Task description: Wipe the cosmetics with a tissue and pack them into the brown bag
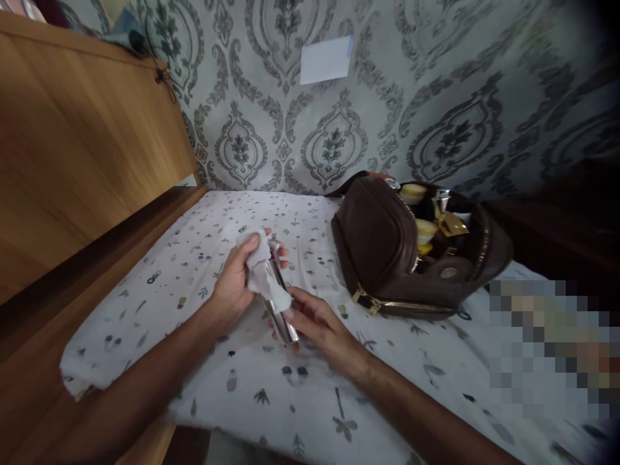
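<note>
My left hand (pixel 237 278) is closed around a crumpled white tissue (pixel 264 274), pressed against a slim shiny metallic tube (pixel 283 316). My right hand (pixel 314 323) grips the lower end of that tube with its fingers wrapped round it. Both hands hover just above a white sheet (pixel 194 271) printed with small dark motifs. The tube's upper part is partly hidden under the tissue.
An open brown zip pouch (pixel 382 248) lies to the right on the sheet, holding gold-capped jars and bottles (pixel 426 229). A wooden panel (pixel 82 148) and ledge stand at the left. Patterned wallpaper with a white paper note (pixel 325 59) is behind. A blurred patch sits at the far right.
</note>
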Action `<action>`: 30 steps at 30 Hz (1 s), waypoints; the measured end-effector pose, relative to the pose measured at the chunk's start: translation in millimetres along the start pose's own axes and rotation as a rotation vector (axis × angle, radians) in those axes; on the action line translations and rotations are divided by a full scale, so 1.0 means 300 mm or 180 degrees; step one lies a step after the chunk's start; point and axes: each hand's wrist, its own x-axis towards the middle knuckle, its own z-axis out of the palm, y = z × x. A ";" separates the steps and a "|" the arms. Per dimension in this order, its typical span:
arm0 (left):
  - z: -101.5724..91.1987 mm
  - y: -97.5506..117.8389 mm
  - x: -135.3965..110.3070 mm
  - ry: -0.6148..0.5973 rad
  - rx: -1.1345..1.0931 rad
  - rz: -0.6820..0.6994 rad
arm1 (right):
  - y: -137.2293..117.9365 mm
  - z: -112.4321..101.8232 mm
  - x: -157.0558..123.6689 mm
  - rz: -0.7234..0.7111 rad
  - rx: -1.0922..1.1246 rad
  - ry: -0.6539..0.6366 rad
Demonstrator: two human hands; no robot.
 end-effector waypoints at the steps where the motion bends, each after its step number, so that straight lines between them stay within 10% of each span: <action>1: 0.000 0.003 0.002 0.0104 -0.0035 0.0008 | 0.002 0.001 0.000 -0.0067 -0.0163 0.0123; 5: -0.017 0.004 0.022 0.0213 0.0069 0.0028 | 0.011 0.006 -0.001 -0.0254 -0.1022 0.0766; 13: -0.016 -0.003 0.019 0.0266 -0.0093 -0.0016 | -0.011 0.007 -0.005 -0.0153 -0.0331 0.0155; 30: -0.029 -0.024 -0.015 -0.0620 0.0946 -0.0497 | -0.023 -0.030 0.001 -0.0646 -0.0736 0.1208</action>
